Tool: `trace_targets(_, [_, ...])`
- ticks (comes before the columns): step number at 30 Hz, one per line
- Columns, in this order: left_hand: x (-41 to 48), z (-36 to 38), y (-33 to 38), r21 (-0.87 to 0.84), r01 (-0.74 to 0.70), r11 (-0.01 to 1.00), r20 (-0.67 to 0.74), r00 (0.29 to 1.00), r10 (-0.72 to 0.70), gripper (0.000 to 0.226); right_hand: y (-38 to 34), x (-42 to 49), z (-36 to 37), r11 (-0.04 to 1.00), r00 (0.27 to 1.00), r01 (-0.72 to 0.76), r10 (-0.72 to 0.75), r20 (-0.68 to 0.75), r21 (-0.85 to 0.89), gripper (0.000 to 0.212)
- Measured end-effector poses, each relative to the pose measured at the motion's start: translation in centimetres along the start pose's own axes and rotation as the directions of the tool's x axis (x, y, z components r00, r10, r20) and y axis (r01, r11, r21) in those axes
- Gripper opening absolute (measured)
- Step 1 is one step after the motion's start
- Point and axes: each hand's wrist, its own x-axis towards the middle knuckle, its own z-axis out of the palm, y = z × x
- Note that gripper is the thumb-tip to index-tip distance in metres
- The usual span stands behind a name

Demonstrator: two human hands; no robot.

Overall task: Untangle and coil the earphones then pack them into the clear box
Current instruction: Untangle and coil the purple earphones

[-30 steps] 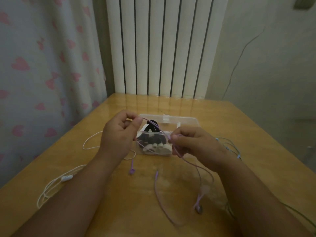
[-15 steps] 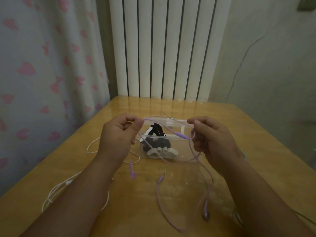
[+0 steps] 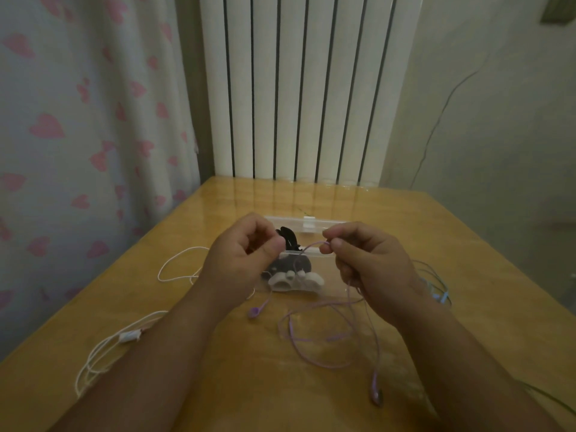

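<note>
Purple earphones lie in loose loops on the wooden table in front of me. Both hands pinch their cable above the clear box. My left hand is closed on one stretch of the cable, and an earbud dangles below it. My right hand pinches the cable between thumb and forefinger, with strands trailing down to the table. The open clear box holds black and white earphones. Its lid stands behind my hands.
White earphones sprawl along the table's left side. Light blue earphones lie to the right of my right hand. A white radiator rises behind the table, and a heart-patterned curtain hangs on the left.
My hands drew apart with the purple cable and have come closer together again. The purple loops on the table have shifted and spread out.
</note>
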Motion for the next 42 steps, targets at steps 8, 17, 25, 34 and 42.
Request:
trace_targets(8, [-0.2,0.7,0.0,0.219,-0.027,0.975,0.097,0.995,0.006,0.021,-0.1,-0.1,-0.3,0.999,0.996,0.029,-0.026,0.088,-0.031,0.021])
trace_targets(17, [1.0,-1.7,0.3,-0.337,0.083,0.938,-0.335,0.92,-0.202,0.017,-1.4,0.0,-1.6,0.964,0.998,0.067,-0.067,0.008,-0.256,0.012])
trace_targets(25, [1.0,-1.6,1.1,-0.463,0.086,0.882,-0.275,0.932,-0.235,0.018,-1.6,0.2,-2.1,0.924,0.977,0.033,-0.111,-0.184,-0.381,0.019])
trace_targets(34, [1.2,-2.1,1.3,-0.528,0.088,0.844,-0.309,0.907,-0.288,0.022,-2.4,0.0,-2.4,0.72,0.954,-0.053,-0.169,-0.249,-0.692,0.05])
trace_targets(42, [1.0,-1.3,1.8,-0.557,0.161,0.814,-0.18,0.934,-0.308,0.019,-2.5,-0.2,-1.0,0.964,0.975,-0.166,0.129,-0.18,-0.207,0.025])
